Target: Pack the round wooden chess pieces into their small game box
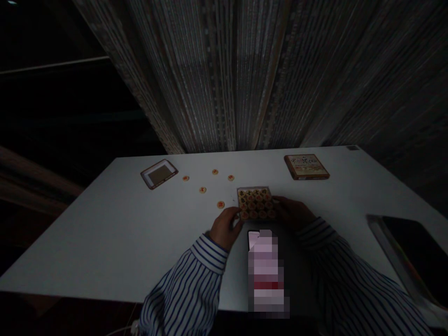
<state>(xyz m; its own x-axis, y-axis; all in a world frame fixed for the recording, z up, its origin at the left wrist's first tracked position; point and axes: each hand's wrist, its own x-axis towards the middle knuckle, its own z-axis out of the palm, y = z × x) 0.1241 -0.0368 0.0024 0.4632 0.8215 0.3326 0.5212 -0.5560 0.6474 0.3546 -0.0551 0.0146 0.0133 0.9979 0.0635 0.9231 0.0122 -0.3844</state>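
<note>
A small tray of round xiangqi pieces (256, 204) lies on the white table, its pieces packed in rows with black and red characters. My left hand (227, 227) pinches the tray's left edge near its lower corner. On the opposite side, my right hand (294, 212) holds the right edge with its fingers; part of it is in shadow. Several loose pieces are spread to the left of the tray, the nearest being a red-marked piece (220, 205). Another piece (202, 190) lies farther left.
A phone with a lit, pixelated screen (266, 275) lies between my forearms. An open box lid (159, 174) rests at the back left, a closed box (307, 167) at the back right. A dark tablet-like object (416, 256) is at the right. Curtains hang behind the table (122, 233).
</note>
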